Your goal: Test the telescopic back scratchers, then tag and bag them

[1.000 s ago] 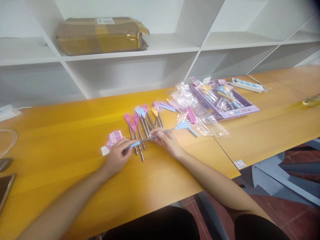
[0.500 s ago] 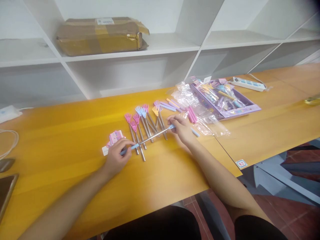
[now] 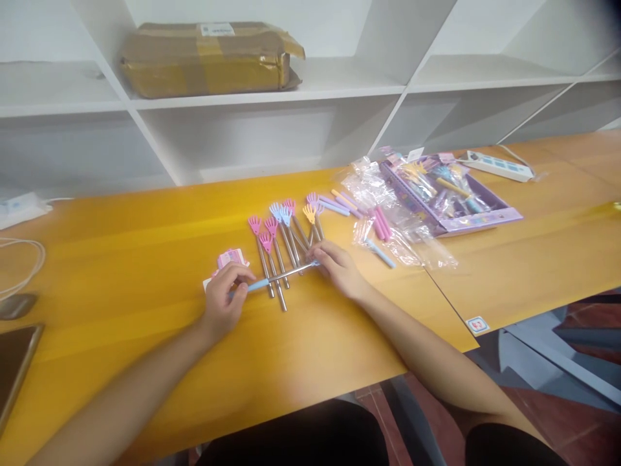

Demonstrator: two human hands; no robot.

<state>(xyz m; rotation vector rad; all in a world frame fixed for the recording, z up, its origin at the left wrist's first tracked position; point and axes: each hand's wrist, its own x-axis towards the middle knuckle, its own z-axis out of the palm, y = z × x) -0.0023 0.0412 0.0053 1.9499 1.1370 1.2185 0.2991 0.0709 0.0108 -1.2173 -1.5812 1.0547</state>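
Between my two hands lies a telescopic back scratcher (image 3: 287, 274) with a metal rod and a light-blue grip. My left hand (image 3: 226, 296) is closed around the blue grip end. The fingers of my right hand (image 3: 334, 264) pinch the other end, mostly hiding its blue head. Beneath and behind it, several back scratchers with pink heads (image 3: 265, 241), blue heads (image 3: 286, 216) and a yellow head (image 3: 309, 213) lie on the table, rods pointing toward me. Pink printed cards (image 3: 231, 257) rest just behind my left hand.
Loose coloured grip tubes (image 3: 382, 224) and clear plastic bags (image 3: 371, 184) lie right of the back scratchers. A purple box (image 3: 478, 219) holds bagged pieces. Further right is a power strip (image 3: 499, 166). A taped carton (image 3: 208, 61) sits on the shelf; a dark mouse (image 3: 17, 307) is far left.
My right hand has moved left toward my left hand, and the exposed rod between them is shorter. The view has shifted slightly. Both hands keep hold of the back scratcher.
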